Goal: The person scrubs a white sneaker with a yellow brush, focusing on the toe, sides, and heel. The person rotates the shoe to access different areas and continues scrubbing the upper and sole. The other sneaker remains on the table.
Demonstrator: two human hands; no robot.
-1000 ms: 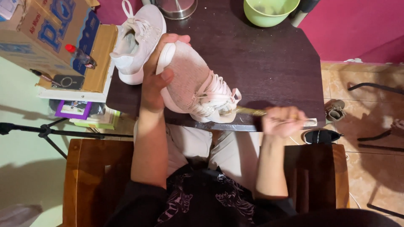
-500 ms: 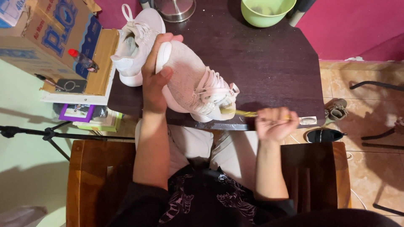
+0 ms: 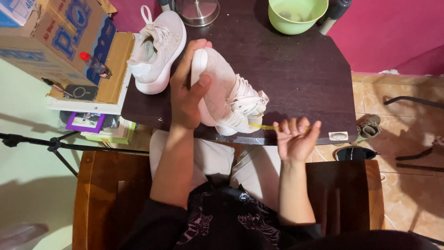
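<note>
left hand (image 3: 187, 95) clamped on the toe end of a white sneaker (image 3: 226, 95), held tilted at the near edge of the dark surface (image 3: 300, 69). right hand (image 3: 296, 139) pinches a thin yellow brush (image 3: 261, 126) beside its heel. second sneaker (image 3: 155, 51) rests at the left edge.

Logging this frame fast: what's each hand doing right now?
Left hand: closed around the pale pink shoe, holding it on the table.
Right hand: fingers pinching a thin yellow stick that reaches the shoe.
</note>
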